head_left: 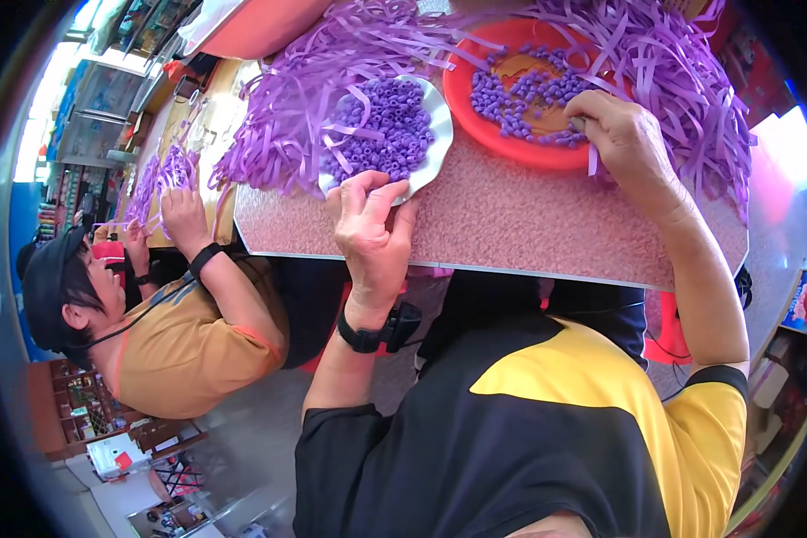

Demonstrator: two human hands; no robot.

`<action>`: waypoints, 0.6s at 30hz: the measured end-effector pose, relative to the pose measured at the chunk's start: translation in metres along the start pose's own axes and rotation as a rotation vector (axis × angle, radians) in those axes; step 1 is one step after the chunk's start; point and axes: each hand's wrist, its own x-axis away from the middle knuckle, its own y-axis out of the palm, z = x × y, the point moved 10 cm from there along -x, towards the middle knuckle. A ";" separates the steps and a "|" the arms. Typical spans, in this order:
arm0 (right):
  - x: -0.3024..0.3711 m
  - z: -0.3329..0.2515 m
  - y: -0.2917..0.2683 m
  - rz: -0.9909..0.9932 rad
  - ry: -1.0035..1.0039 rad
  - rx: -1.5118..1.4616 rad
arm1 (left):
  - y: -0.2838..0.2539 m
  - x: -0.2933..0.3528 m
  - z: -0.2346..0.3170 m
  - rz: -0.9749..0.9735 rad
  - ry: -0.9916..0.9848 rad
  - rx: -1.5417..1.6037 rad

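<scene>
My left hand (375,235) is at the near rim of a white wavy-edged plate (441,125), its fingers curled and closed. The fingertips hide whatever is between them. On the plate lies a heap of small purple beads (390,125), with a few ribbon strips across it. Over the right rim of a round red tray (468,112), my right hand (620,143) pinches something small and greyish that I cannot make out. More purple beads (511,100) are spread inside the tray. A short end of purple ribbon (593,160) hangs just below the right fingers.
Long purple ribbon strips (287,117) pile up left of the plate, and another pile (659,81) lies right of the tray. A pink container (255,27) stands at the back left. Beside me, a person (188,341) handles purple strips at a wooden table (229,99).
</scene>
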 end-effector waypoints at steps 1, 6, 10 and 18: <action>-0.001 -0.002 0.002 -0.007 0.000 -0.010 | -0.001 0.000 -0.002 -0.014 -0.017 0.030; 0.000 -0.003 0.001 -0.006 -0.003 -0.010 | -0.006 -0.011 -0.017 -0.040 -0.148 0.134; 0.001 0.000 0.004 -0.003 0.034 -0.033 | 0.000 -0.029 -0.011 -0.082 -0.045 -0.042; 0.003 -0.005 0.011 -0.041 0.024 -0.113 | 0.021 -0.041 -0.019 -0.187 -0.040 -0.087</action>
